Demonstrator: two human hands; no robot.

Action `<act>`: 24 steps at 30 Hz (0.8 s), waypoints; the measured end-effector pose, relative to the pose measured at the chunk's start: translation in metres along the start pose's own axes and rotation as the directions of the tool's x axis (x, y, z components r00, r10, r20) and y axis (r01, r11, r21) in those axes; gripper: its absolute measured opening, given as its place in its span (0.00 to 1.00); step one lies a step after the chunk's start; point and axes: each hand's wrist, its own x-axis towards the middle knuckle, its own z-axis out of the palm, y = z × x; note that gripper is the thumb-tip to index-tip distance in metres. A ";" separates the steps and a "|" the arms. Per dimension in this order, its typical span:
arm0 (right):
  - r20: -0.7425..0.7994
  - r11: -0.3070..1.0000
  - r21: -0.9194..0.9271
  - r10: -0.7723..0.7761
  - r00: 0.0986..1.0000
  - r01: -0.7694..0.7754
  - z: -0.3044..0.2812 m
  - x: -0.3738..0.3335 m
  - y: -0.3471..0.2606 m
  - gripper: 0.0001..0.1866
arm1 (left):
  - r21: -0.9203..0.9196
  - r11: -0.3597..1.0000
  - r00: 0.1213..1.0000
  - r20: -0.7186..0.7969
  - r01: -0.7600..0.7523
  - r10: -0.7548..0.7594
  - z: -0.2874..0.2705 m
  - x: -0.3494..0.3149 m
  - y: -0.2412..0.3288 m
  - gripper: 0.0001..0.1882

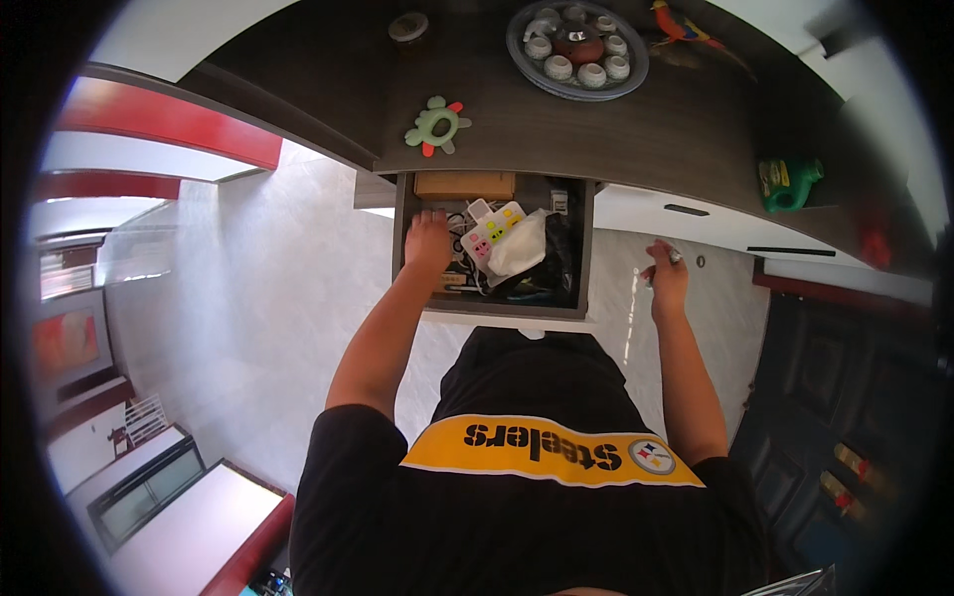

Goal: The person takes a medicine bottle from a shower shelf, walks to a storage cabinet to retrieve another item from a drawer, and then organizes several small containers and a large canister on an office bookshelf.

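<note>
An open drawer [584, 253] in front of me is filled with mixed items. My left hand [429, 240] reaches into its left side, fingers extended downward beside some cords, with nothing visible in them. Close to that hand lie a white power strip [481, 244] with coloured sockets and a crumpled white plastic bag [522, 248]. A cardboard box [465, 186] rests at the back of the drawer. Out to the right of the drawer, above the floor, my right hand [668, 283] is closed on a small silvery object [676, 255], too small to name.
Above the drawer is a dark cabinet top [596, 129]. On it are a green ring-shaped toy [435, 126], a round tray [516, 58] with a teapot and several cups, a jar [408, 30], a green bottle [788, 185] and a colourful bird figure [686, 26]. A dark door [825, 377] stands right.
</note>
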 end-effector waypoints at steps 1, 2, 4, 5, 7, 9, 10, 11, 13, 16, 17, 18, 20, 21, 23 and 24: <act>0.004 0.995 0.090 0.043 0.999 -0.044 -0.010 0.014 0.003 0.15 | -0.138 0.990 0.996 -0.071 0.035 -0.045 -0.015 -0.007 0.004 0.13; 0.015 0.980 0.180 0.088 0.996 -0.090 -0.020 0.029 0.006 0.16 | -0.271 0.961 0.986 -0.139 0.057 -0.098 -0.033 -0.016 0.008 0.11; 0.026 0.923 0.359 0.136 0.990 -0.136 -0.041 0.060 0.012 0.14 | -0.481 0.857 0.956 -0.114 0.184 -0.269 -0.062 -0.038 0.019 0.11; 0.013 0.879 0.445 0.184 0.983 -0.170 -0.048 0.075 0.011 0.14 | -0.528 0.788 0.923 -0.020 0.317 -0.385 -0.082 -0.056 0.028 0.13; -0.004 0.769 0.599 0.281 0.960 -0.223 -0.055 0.102 0.004 0.13 | -0.615 0.536 0.799 0.295 0.578 -0.524 -0.097 -0.092 0.040 0.21; 0.078 0.714 0.655 0.262 0.962 -0.247 -0.059 0.120 -0.007 0.13 | -0.575 0.162 0.579 0.682 0.802 -0.446 -0.094 -0.130 0.047 0.29; 0.112 0.684 0.682 0.251 0.962 -0.258 -0.060 0.125 -0.010 0.13 | -0.547 0.166 0.563 0.726 0.821 -0.395 -0.084 -0.146 0.053 0.31; 0.130 0.663 0.696 0.262 0.956 -0.276 -0.062 0.128 -0.008 0.12 | -0.519 0.168 0.543 0.768 0.838 -0.340 -0.073 -0.160 0.062 0.33; 0.159 0.620 0.722 0.281 0.946 -0.306 -0.063 0.134 -0.003 0.11 | -0.627 0.136 0.628 0.693 0.767 -0.354 -0.058 -0.175 0.087 0.33; 0.271 0.559 0.778 0.112 0.956 -0.286 -0.068 0.139 0.001 0.11 | -0.662 0.173 0.672 0.646 0.729 -0.361 -0.050 -0.172 0.104 0.32; 0.262 0.568 0.772 0.125 0.957 -0.286 -0.072 0.141 0.004 0.11 | -0.673 0.135 0.670 0.653 0.727 -0.353 -0.051 -0.169 0.106 0.32; 0.252 0.576 0.767 0.135 0.958 -0.283 -0.078 0.145 0.009 0.10 | -0.684 0.100 0.670 0.658 0.723 -0.344 -0.053 -0.167 0.107 0.32; 0.201 0.589 0.758 0.199 0.959 -0.281 -0.084 0.144 0.013 0.11 | -0.685 0.152 0.688 0.640 0.712 -0.341 -0.058 -0.167 0.106 0.33; 0.159 0.594 0.753 0.253 0.954 -0.283 -0.086 0.139 0.011 0.11 | -0.685 0.178 0.698 0.632 0.707 -0.338 -0.059 -0.167 0.105 0.33; 0.115 0.573 0.769 0.312 0.943 -0.283 -0.086 0.129 0.009 0.12 | -0.681 0.210 0.707 0.628 0.701 -0.325 -0.059 -0.167 0.104 0.34; 0.113 0.547 0.789 0.318 0.941 -0.280 -0.084 0.124 0.008 0.13 | -0.678 0.225 0.710 0.628 0.700 -0.317 -0.059 -0.167 0.103 0.34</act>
